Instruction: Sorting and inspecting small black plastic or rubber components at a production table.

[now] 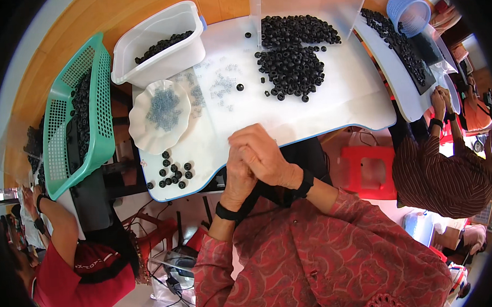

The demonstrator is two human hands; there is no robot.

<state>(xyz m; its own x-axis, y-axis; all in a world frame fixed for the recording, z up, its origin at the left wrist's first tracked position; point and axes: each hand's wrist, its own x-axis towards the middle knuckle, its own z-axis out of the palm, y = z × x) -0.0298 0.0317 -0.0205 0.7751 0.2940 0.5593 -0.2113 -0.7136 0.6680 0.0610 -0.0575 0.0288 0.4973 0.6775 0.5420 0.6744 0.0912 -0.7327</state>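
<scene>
Black beads (293,72), round and dull, heaped loose at upper centre! More scattered left of centre; tiny clear bits (164,107) piled just above those.

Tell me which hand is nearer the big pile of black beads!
Right. The right hand is in front of the black bead pile, not touching; the left hand, partly covered, is farther back.

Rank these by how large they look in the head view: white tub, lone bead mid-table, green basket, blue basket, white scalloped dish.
1. Green basket
2. White tub
3. White scalloped dish
4. Blue basket; it stands farther off, so its true size is unsure
5. Lone bead
</scene>
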